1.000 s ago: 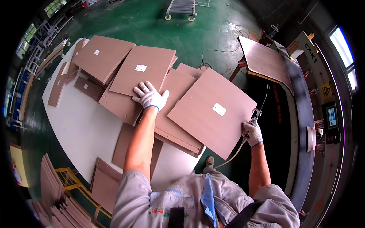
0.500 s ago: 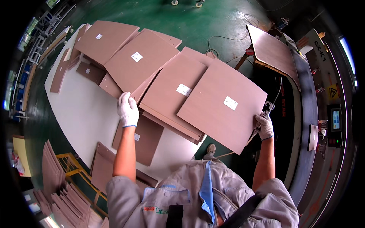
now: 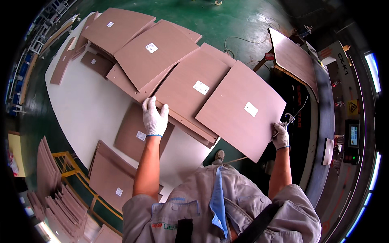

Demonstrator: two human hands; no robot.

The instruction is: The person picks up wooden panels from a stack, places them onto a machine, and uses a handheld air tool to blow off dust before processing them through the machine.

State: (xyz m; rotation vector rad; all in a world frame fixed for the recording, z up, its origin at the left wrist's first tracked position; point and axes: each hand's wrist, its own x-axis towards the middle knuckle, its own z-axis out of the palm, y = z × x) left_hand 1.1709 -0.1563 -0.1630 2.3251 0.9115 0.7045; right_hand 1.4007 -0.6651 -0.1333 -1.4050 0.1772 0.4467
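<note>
My left hand (image 3: 155,118), in a white knit glove, is at the front corner of a stack of brown panels. Its thumb stands apart, and the fingertips touch or nearly touch the edge of a drilled panel (image 3: 142,94). My right hand (image 3: 280,136), also gloved, is closed around a metal air blow gun (image 3: 288,119), at the right edge of a loose brown panel (image 3: 235,125) with a white label. That panel overhangs the stack and partly covers a labelled panel (image 3: 184,91). Whether my right hand also grips the panel, I cannot tell.
The panels lie on a white-topped table (image 3: 77,117). Further left, brown boards (image 3: 48,170) stand by a yellow frame (image 3: 71,170). A long machine with a control screen (image 3: 354,135) runs along the right, beside a board on a stand (image 3: 293,58). A hose (image 3: 247,39) crosses the green floor.
My left hand has moved right along the stack, from beside the upper panel to the neighbouring corner. My right hand keeps the air blow gun at the loose panel's edge. The view has shifted slightly.
</note>
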